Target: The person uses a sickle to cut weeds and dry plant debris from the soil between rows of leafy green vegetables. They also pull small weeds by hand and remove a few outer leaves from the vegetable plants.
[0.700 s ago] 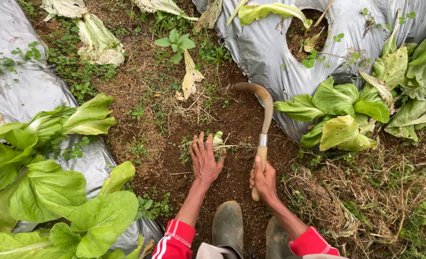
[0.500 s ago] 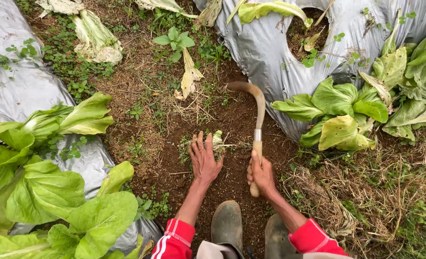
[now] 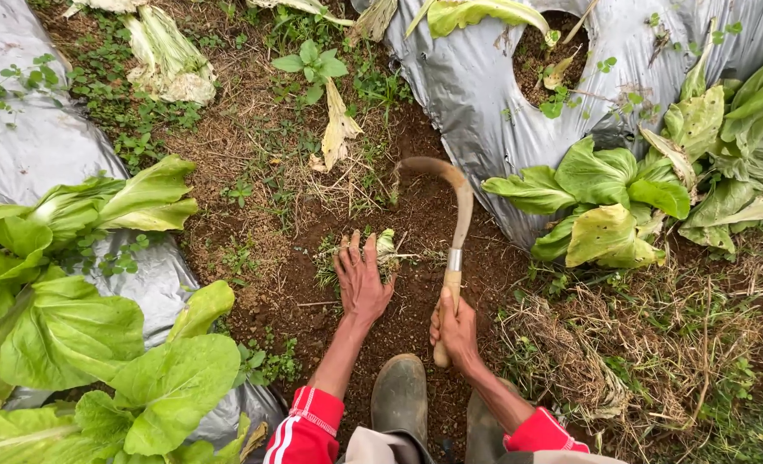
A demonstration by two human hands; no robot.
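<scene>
Sickle (image 3: pixel 455 225): curved, rust-brown blade with a pale wooden handle and a metal collar between them; it lies over bare brown soil (image 3: pixel 416 215) in the furrow, the hooked tip arching away to the left; handle end toward the person
Right hand (image 3: pixel 455 331): clenched round the lower part of the sickle handle; red sleeve cuff at the wrist
Left hand (image 3: pixel 362 279): released, fingers spread flat, palm down on the soil; fingertips touching a small weed clump (image 3: pixel 386 247) with a pale green stub in it
Weed clump: just left of the sickle handle, between the two hands; thin roots and grass blades spread around it
Boots (image 3: pixel 401 395): dark rubber toes below the hands, planted in the furrow
Plastic mulch (image 3: pixel 476 94): silver sheeting on both sides of the furrow; leafy green plants (image 3: pixel 609 202) grow through holes in it, right and left
Wilted leaves (image 3: pixel 338 129): yellowed, lying on the soil beyond the sickle tip
Dry grass (image 3: pixel 622 344): straw-coloured litter to the right of the right hand
</scene>
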